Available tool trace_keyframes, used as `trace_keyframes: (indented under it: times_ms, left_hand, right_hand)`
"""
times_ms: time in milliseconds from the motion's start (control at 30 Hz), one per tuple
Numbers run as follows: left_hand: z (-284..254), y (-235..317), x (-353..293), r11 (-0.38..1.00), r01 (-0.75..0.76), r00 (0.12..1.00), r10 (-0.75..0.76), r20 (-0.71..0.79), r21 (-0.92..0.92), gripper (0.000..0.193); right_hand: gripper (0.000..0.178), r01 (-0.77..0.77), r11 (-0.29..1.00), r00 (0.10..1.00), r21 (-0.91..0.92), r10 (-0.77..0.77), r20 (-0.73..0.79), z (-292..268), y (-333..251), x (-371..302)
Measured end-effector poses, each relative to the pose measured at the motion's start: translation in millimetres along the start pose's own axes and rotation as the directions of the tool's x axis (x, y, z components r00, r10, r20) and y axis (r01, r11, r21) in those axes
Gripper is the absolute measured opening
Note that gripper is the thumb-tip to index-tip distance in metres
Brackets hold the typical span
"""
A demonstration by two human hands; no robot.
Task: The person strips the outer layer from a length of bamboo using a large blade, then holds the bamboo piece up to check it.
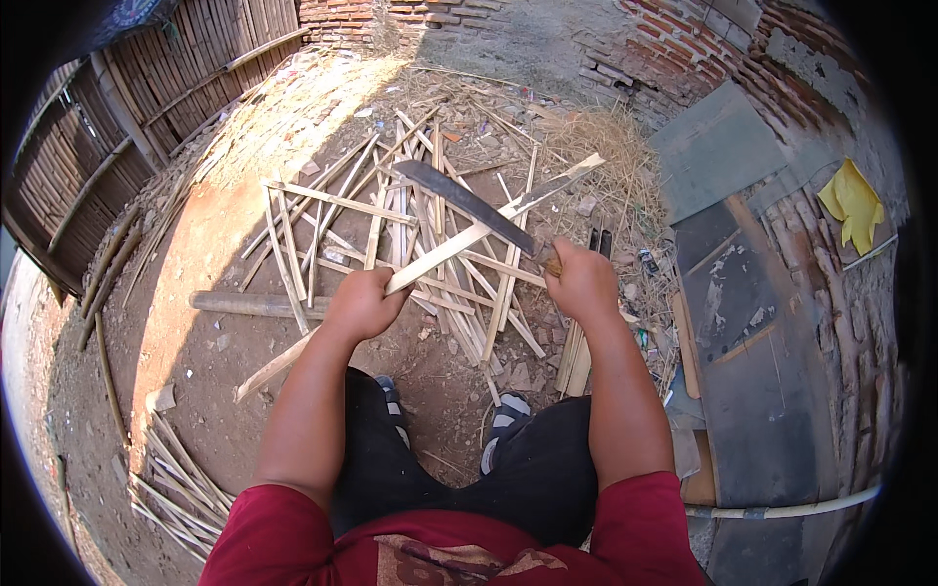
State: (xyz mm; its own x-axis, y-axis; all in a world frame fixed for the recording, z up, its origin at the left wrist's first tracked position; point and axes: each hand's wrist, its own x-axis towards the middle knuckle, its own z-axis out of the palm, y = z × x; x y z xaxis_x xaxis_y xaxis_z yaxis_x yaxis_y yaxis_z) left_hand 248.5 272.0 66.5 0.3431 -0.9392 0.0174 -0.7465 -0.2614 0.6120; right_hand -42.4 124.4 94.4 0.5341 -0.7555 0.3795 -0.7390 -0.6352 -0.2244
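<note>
My left hand [363, 305] is closed around the near end of a pale split bamboo strip [442, 254], which slants up and away to the right. In my right hand [584, 283] is the wooden handle of a machete [459, 198] with a dark, wide blade. The blade points to the far left and crosses the strip about midway along it; I cannot tell how deep the edge sits. Beyond the crossing, the strip's far part looks darker along one side. Under both hands, a loose heap of bamboo strips [376, 239] lies crisscross on the dirt.
A bamboo pole [256, 304] lies left of the heap, with more thin strips [181, 479] at lower left. Dark boards [762, 391] and a yellow cloth [852, 207] are on the right. Dry straw [606, 146] lies beyond. A bamboo fence [195, 73] stands at far left.
</note>
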Motion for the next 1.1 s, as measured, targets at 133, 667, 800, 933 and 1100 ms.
trace_keyframes:
  times_ms: [133, 667, 800, 933, 1100]
  left_hand:
    - [-2, -1, 2, 1.0, -0.011, 1.0, 0.011, 0.007, 0.025, 0.036]
    - [4, -5, -3, 0.995, -0.046, 0.991, 0.057, -0.121, 0.09, 0.031]
    - [6, -2, -4, 0.992, -0.053, 0.996, 0.061, -0.068, 0.114, 0.031]
    - [14, -8, -5, 0.967, -0.222, 0.944, 0.246, -0.22, 0.126, 0.027]
    - [-1, -14, -6, 0.982, -0.08, 0.967, 0.117, -0.225, 0.169, 0.023]
  right_hand:
    - [0.029, -0.243, 0.953, 0.956, 0.181, 0.267, -0.125, 8, 25, -6]
    - [0.031, -0.169, 0.983, 0.986, 0.067, 0.169, 0.009, -11, 25, -22]
    - [0.025, 0.094, 0.992, 0.995, 0.085, -0.097, 0.029, 0, -3, -29]
    - [0.022, 0.296, 0.954, 0.955, 0.033, -0.296, -0.026, 11, -17, -24]
    - [0.024, -0.299, 0.932, 0.923, 0.203, 0.337, -0.184, -13, 43, -18]
